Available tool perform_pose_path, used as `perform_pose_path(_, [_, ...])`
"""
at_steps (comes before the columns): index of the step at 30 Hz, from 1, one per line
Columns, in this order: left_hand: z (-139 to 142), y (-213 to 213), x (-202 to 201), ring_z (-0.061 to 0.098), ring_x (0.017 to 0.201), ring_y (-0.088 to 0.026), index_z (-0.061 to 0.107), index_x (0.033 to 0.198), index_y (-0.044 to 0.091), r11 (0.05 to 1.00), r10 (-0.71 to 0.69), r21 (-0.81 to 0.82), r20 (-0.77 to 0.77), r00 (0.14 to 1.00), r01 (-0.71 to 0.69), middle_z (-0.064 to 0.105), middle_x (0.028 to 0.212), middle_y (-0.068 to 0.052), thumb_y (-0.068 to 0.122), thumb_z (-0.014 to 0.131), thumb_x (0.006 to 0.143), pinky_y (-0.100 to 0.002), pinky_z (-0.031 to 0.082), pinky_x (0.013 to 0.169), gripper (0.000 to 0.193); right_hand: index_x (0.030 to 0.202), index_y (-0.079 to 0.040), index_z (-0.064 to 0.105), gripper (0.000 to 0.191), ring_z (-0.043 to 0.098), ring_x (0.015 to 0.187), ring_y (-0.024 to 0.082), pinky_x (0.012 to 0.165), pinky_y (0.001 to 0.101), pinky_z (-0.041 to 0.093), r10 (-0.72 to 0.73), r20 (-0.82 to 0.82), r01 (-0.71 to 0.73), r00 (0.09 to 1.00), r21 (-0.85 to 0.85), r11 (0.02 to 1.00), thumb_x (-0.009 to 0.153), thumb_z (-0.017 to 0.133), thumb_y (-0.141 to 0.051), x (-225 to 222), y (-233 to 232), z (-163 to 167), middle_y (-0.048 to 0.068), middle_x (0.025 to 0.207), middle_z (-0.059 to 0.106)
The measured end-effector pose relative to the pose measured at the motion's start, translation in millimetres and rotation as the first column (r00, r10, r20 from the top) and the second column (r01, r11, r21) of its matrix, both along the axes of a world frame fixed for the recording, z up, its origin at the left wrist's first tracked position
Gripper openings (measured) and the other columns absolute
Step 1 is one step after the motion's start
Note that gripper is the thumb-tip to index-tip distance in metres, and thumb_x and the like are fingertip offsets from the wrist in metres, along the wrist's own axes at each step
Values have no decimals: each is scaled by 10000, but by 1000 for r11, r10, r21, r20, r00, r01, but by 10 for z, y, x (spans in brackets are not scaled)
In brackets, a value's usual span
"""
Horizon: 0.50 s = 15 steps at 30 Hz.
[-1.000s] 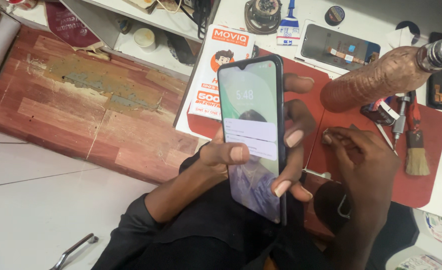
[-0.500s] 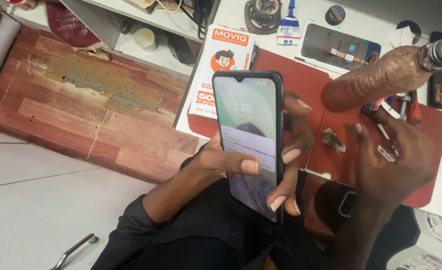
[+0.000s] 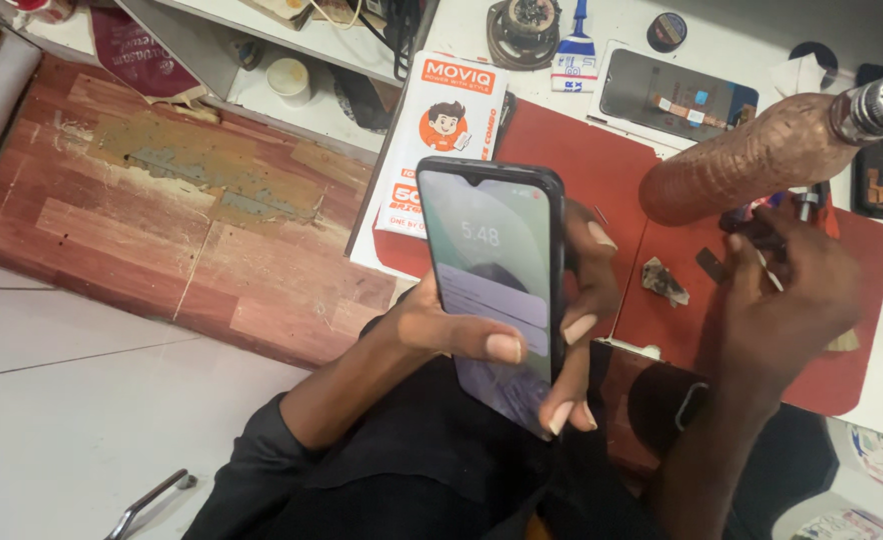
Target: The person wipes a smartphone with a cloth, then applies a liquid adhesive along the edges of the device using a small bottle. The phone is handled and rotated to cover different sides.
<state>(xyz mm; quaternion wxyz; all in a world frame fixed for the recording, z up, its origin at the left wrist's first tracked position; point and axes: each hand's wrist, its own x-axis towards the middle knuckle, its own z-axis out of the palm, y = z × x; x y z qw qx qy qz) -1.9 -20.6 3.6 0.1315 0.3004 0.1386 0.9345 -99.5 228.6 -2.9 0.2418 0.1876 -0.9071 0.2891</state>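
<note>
My left hand (image 3: 462, 335) holds a dark smartphone (image 3: 492, 270) upright over my lap. Its screen is lit, my thumb lies across the lower part, and my fingers wrap its right edge. My right hand (image 3: 787, 300) reaches over the red mat (image 3: 562, 150), fingertips in a cluster of small red-handled tools (image 3: 812, 205). A thin pale stick (image 3: 767, 270) crosses those fingers; whether they grip it I cannot tell. A small crumpled scrap (image 3: 662, 280) lies on the mat between my hands.
A brown textured cylinder with a metal cap (image 3: 762, 160) lies across the mat's far side. Behind are a white box with a cartoon figure (image 3: 442, 130), a loose phone screen (image 3: 677, 100) and a round coil (image 3: 527, 30). A worn wooden board (image 3: 162, 220) sits left.
My right hand has moved away from me across the mat, up to the small tools. The phone has shifted a little lower and left in my left hand.
</note>
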Motion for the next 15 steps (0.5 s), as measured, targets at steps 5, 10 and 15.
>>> perform_pose_path(5, [114, -43, 52, 744, 900, -345, 333, 1564, 0, 997, -4, -80, 118, 993, 14, 554, 1096, -170, -22, 614, 1004, -483, 635, 908, 626, 1120, 71, 696, 174, 655, 943, 327, 797, 438, 537, -31, -91, 41, 995, 110, 993, 962, 768, 87, -38, 50, -69, 202, 1046, 676])
perform_pose_path(10, [159, 39, -98, 627, 1186, -199, 437, 1467, -99, 667, 590, -573, 16, 807, -476, 608, 1284, -167, -17, 762, 950, -400, 544, 1096, 617, 1133, 93, 615, 162, 727, 1039, 225, 904, 334, 638, 23, -88, -45, 996, -256, 966, 1028, 550, 198, -38, 92, -196, 158, 1123, 648])
perform_pose_path(15, [130, 74, -165, 643, 1224, -124, 154, 1567, 106, 381, 764, -675, -155, 626, -632, 596, 1341, -61, 173, 807, 974, -322, 515, 1145, 885, 1153, 96, 613, 192, 711, 981, 226, 818, 324, 677, -177, -305, 36, 936, -416, 908, 1018, 520, 196, 16, 217, -246, 159, 1121, 630])
